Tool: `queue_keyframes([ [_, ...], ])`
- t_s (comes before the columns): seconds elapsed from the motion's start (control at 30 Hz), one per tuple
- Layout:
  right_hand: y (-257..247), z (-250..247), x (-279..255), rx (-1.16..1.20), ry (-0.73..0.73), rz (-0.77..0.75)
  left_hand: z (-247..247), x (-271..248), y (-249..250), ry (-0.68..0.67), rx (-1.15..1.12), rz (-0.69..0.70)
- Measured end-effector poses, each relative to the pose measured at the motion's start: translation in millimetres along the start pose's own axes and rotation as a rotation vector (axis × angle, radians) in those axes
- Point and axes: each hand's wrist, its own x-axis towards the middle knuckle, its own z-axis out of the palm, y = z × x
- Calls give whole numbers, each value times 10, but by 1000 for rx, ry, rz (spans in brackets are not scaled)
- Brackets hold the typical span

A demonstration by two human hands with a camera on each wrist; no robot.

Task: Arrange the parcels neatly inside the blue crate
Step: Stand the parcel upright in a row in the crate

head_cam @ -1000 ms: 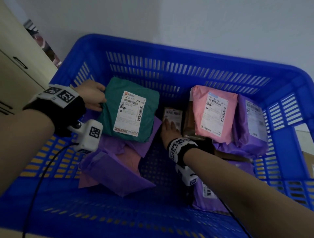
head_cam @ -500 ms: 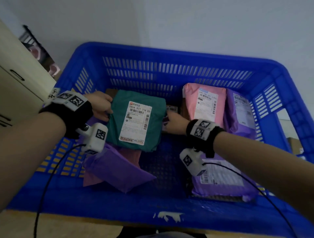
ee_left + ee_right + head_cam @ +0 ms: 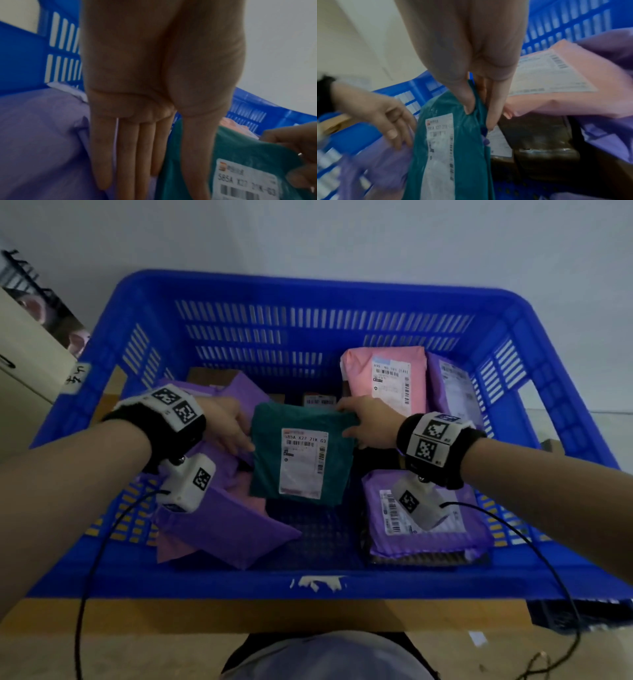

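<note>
The blue crate holds several parcels. A green parcel with a white label hangs upright over its middle. My right hand pinches its top right corner; the right wrist view shows the thumb and fingers clamped on the green parcel. My left hand lies along its left edge with straight fingers. In the left wrist view the thumb rests against the green parcel and the fingers lie over a purple parcel.
A pink parcel and a purple one lean at the back right. Another purple parcel lies front right, and purple and pink ones are piled at the left. A brown box sits behind. A cabinet stands left.
My right hand left the brown box and took the green parcel's right corner. The green parcel came off the left pile towards the crate's middle. My left hand's fingers straightened.
</note>
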Motion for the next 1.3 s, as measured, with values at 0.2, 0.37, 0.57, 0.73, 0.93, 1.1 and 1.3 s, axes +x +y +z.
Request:
queue_keyframes([
  [0.2,-100,-34,-46,-276,-139,-63,6,-62,-90,-234,480,-116],
  [0.37,-119,50,-41,-333,-301,31,81,-30,-176,-268,662,-109],
  [0.57,-32,379,49,-327,-455,133,-41,-22,-212,-165,664,-93],
  [0.73,88,692,147,-447,-511,133,-142,-45,-238,-159,667,-100],
  [0.93,86,824,255,-640,-598,100,-131,59,-302,-133,661,-93],
  [1.1,106,845,279,-756,-582,68,-93,133,-282,-134,594,-55],
  [1.3,16,988,312,-637,-540,-156,-215,193,-187,171,437,1],
])
